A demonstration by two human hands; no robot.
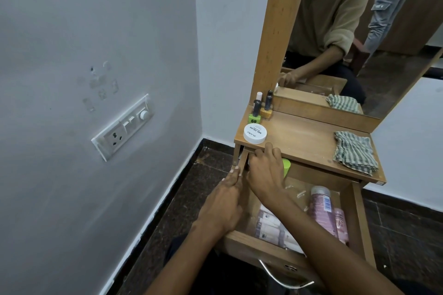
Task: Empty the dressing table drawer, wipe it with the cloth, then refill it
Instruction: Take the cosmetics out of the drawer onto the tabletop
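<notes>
The wooden drawer of the dressing table is pulled out. Inside lie a pink bottle, pale tubes and small clear clips. My right hand reaches into the drawer's back left corner under the tabletop, fingers curled around an item that is mostly hidden; a green object shows beside it. My left hand rests on the drawer's left wall, fingers gripping its top edge. The striped cloth lies folded on the tabletop's right side.
On the tabletop stand a white round jar and several nail polish bottles at the left. A mirror rises behind. A white wall with a switch panel is to the left. The floor is dark stone.
</notes>
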